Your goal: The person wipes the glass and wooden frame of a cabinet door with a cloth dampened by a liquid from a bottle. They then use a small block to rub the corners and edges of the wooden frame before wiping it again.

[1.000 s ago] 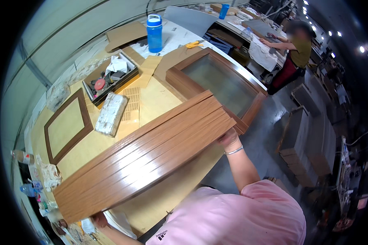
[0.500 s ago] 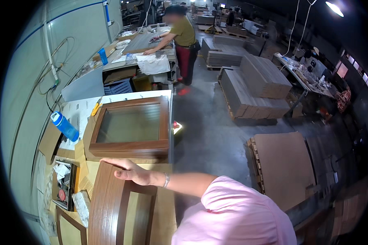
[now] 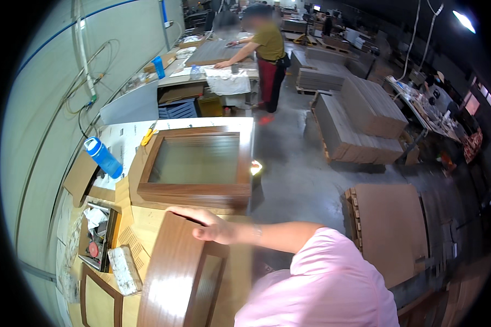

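My right hand grips the far end of a brown wood-framed panel, thumb on the near side and fingers over the far edge. The panel stands tilted on the workbench, its broad side strip catching a glare, with a pane inside the frame showing partly at its right. Beyond it a second wooden frame with a ribbed glass pane lies flat on the bench. An empty wooden frame is partly visible at the lower left. My left hand is out of view.
On the bench's left are a blue water bottle, a yellow-handled cutter, a box of small items and a whitish block. A co-worker leans over the far table. Stacked boards and a board-topped pallet stand right.
The view has shifted, so the bench appears farther right. My right hand keeps hold of the panel, which has turned somewhat, showing more of its broad side strip.
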Action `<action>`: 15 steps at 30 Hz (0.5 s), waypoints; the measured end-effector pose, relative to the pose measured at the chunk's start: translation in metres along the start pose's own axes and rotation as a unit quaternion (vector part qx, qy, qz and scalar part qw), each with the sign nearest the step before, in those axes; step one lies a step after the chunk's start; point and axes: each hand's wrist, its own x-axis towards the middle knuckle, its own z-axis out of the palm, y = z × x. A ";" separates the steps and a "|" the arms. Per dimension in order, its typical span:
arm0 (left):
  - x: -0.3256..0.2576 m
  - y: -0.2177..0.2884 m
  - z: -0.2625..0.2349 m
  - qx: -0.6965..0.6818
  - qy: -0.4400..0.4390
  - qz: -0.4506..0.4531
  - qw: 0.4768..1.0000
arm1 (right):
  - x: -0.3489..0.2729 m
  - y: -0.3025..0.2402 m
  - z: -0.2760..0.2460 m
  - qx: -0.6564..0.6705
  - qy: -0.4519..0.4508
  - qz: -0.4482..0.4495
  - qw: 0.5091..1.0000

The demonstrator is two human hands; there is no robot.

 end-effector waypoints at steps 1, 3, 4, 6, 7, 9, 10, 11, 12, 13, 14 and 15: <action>0.000 -0.004 -0.007 0.001 0.004 -0.021 1.000 | 0.000 -0.001 -0.001 -0.006 -0.008 0.006 1.000; -0.004 -0.017 -0.028 -0.003 0.020 -0.067 0.998 | 0.002 -0.001 0.002 -0.013 -0.032 0.021 0.999; -0.007 -0.028 -0.038 -0.006 0.029 -0.094 0.995 | 0.002 0.006 0.001 -0.034 -0.056 0.008 0.998; -0.019 -0.046 -0.060 -0.013 0.043 -0.147 0.988 | 0.003 0.018 -0.004 0.000 -0.096 -0.021 0.995; -0.027 -0.054 -0.069 -0.015 0.055 -0.177 0.982 | 0.002 0.010 -0.001 0.089 -0.095 0.029 0.991; -0.041 -0.067 -0.082 -0.027 0.056 -0.226 0.972 | 0.008 -0.007 -0.003 0.233 -0.053 0.103 0.965; -0.048 -0.070 -0.089 -0.035 0.058 -0.244 0.967 | 0.014 -0.015 -0.013 0.245 -0.061 0.137 0.958; -0.052 -0.073 -0.094 -0.038 0.055 -0.260 0.963 | 0.015 -0.018 -0.016 0.200 0.003 0.211 0.957; -0.052 -0.074 -0.097 -0.043 0.044 -0.272 0.960 | 0.016 -0.010 -0.026 0.290 0.035 0.294 0.910; -0.052 -0.078 -0.100 -0.047 0.039 -0.290 0.955 | 0.015 0.012 -0.041 0.136 -0.044 0.228 0.963; -0.078 -0.080 -0.111 -0.056 0.062 -0.306 0.948 | 0.020 0.032 -0.035 0.058 -0.111 0.180 0.976; -0.082 -0.085 -0.113 -0.061 0.063 -0.319 0.944 | 0.023 0.050 -0.036 -0.033 -0.152 0.128 0.979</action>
